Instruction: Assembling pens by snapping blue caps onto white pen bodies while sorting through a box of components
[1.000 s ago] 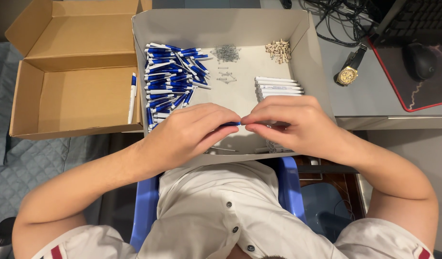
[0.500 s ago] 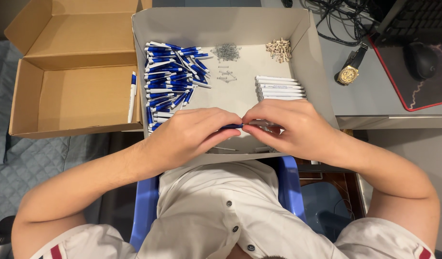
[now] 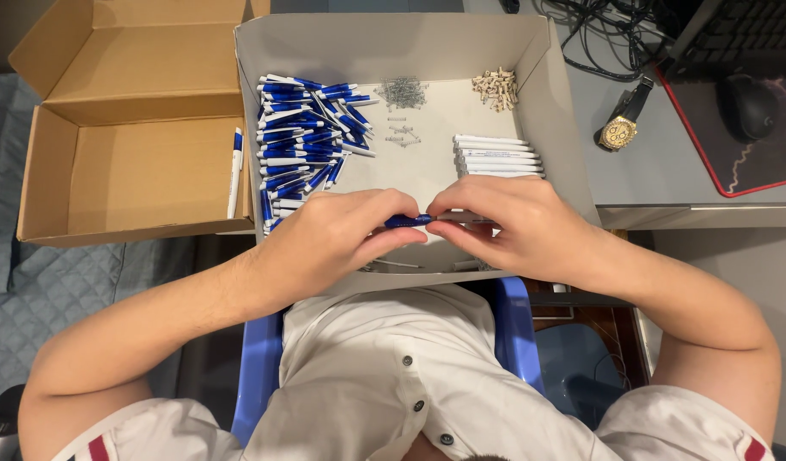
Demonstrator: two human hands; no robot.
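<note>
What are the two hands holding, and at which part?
A pen: the left hand pinches its blue end, the right hand its other end, mostly hidden.

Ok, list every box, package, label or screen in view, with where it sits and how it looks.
Brown cardboard box: far left, open, flaps up, one blue-and-white pen inside.
Grey cardboard tray: centre, under both hands, open, holding pen parts.
No labels or screens in view.
</note>
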